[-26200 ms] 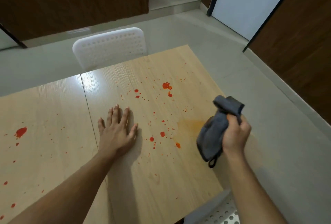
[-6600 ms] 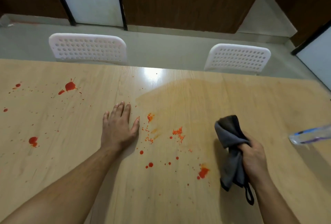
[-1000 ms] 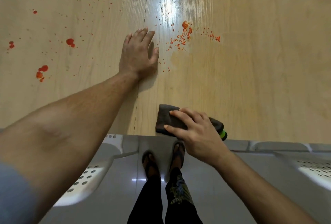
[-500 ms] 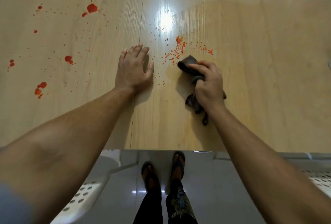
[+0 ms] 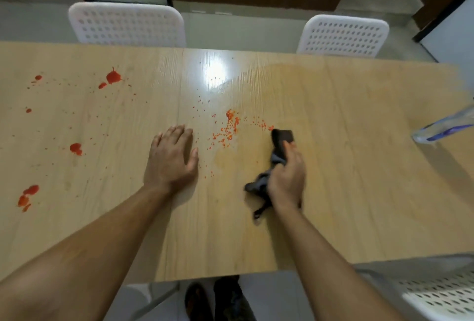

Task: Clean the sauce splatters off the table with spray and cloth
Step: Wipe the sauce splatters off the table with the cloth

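Note:
My right hand [image 5: 287, 177] grips a dark grey cloth [image 5: 280, 141] and presses it on the wooden table [image 5: 346, 192], its far end touching the right edge of a patch of small red sauce specks [image 5: 228, 128]. Flat on the table left of those specks rests my left hand [image 5: 170, 160], fingers spread, holding nothing. Bigger red splatters [image 5: 112, 78] dot the left half of the table, with more at the blob [image 5: 76, 148] and near the left edge [image 5: 27, 196]. A clear spray bottle [image 5: 446, 128] lies at the table's right edge, partly cut off by the frame.
Two white perforated chairs stand behind the far edge of the table, one at left [image 5: 127, 25] and one at right [image 5: 342, 35]. Another white chair [image 5: 441, 297] is at the near right. My feet [image 5: 218, 300] show below the near table edge.
My right hand has carried the cloth from the near table edge up to the specks and then rightwards. The view has tilted up, bringing the far chairs and the bottle into sight. My left hand stays planted.

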